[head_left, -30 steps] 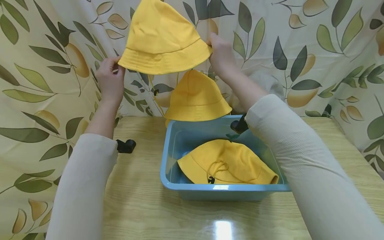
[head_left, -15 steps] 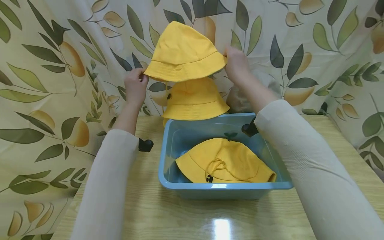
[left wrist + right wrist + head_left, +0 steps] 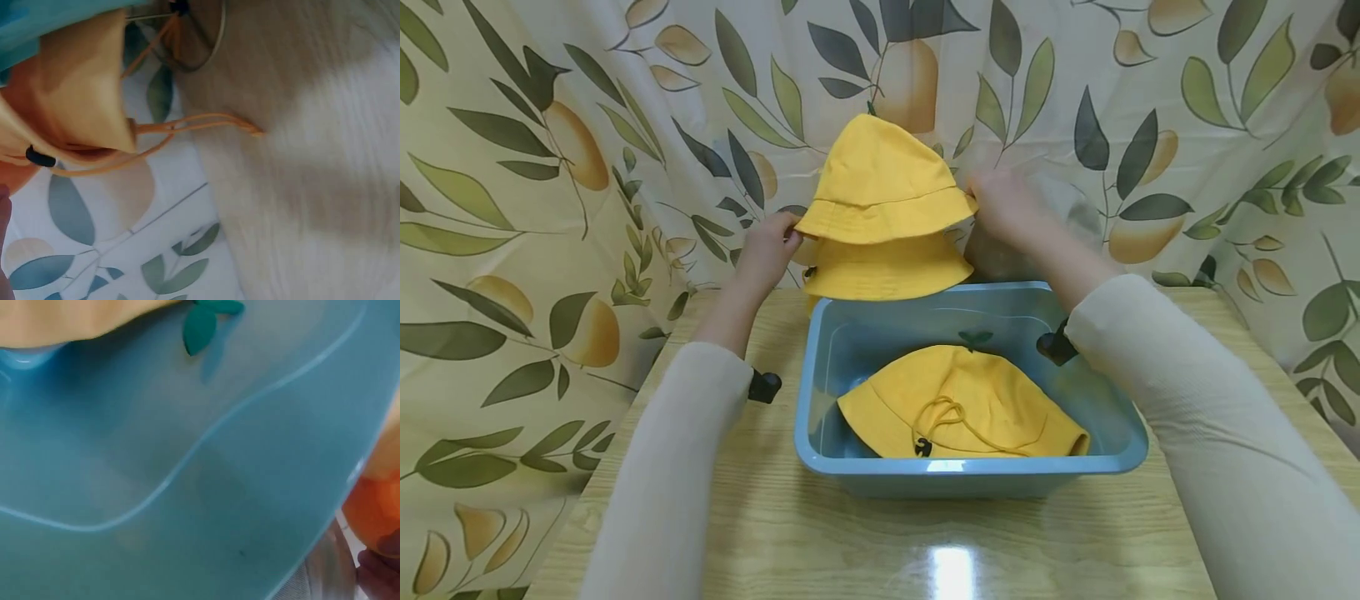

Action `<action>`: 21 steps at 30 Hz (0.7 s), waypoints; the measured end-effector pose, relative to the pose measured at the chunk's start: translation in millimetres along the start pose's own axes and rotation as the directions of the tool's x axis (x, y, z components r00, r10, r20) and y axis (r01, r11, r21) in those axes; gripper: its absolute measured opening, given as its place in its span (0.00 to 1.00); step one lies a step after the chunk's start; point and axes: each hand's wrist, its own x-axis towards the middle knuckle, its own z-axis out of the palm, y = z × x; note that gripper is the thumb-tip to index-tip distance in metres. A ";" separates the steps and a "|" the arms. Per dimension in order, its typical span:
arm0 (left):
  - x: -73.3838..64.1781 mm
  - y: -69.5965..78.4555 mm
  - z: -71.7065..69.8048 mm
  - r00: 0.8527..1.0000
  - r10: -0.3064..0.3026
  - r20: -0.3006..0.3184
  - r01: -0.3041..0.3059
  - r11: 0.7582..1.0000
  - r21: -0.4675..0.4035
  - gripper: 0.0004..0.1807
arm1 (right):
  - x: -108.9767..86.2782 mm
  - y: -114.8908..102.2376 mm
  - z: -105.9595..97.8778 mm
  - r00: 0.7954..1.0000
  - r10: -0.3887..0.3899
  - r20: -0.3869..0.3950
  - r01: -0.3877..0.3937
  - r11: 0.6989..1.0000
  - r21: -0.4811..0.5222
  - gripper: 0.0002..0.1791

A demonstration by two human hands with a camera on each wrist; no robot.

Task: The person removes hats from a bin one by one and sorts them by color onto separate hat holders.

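Note:
Both hands hold a yellow bucket hat (image 3: pixel 887 179) by opposite sides of its brim, behind the blue bin. My left hand (image 3: pixel 769 250) pinches the left brim edge, and my right hand (image 3: pixel 1006 204) grips the right one. Directly beneath is a second yellow hat (image 3: pixel 887 271), its crown covered by the held one and its brim showing at the bin's back rim. A third yellow hat (image 3: pixel 962 408) lies on its side inside the blue bin (image 3: pixel 970 467), with a cord and a green leaf tip. In the left wrist view, a thin cord (image 3: pixel 212 119) dangles beside a hat.
A pale, see-through bag-like thing (image 3: pixel 1000 250) stands behind the bin, partly hidden by the right hand. The wooden table (image 3: pixel 730 500) extends around the bin, and a leaf-patterned curtain (image 3: pixel 1232 183) hangs at the back and sides.
Both hands have lowered the held hat and shifted it right, so it now covers the crown of the hat beneath. The hat in the bin has not moved.

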 end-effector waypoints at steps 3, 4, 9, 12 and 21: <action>-7.2 -6.4 5.8 0.996 -0.014 0.083 0.014 1.000 -0.002 0.12 | -3.4 -4.3 6.2 0.993 -0.022 0.120 0.024 1.000 -0.009 0.08; -9.7 -8.7 7.7 0.995 -0.006 0.102 0.006 1.000 -0.002 0.12 | -5.1 -5.8 8.5 0.985 -0.029 0.168 0.031 0.999 -0.010 0.07; -20.4 -16.3 15.5 0.987 0.088 0.137 -0.087 0.996 -0.013 0.09 | -17.4 -10.7 20.2 0.960 -0.119 0.255 0.135 0.990 -0.045 0.05; -26.4 -19.6 20.1 0.980 0.170 0.107 -0.171 0.985 0.003 0.07 | -25.8 -11.6 25.5 0.955 -0.168 0.244 0.195 0.977 -0.091 0.08; -43.0 -33.2 43.3 0.977 0.198 0.073 -0.195 0.980 -0.050 0.07 | -31.8 -12.9 38.2 0.936 -0.236 0.262 0.260 0.964 -0.062 0.14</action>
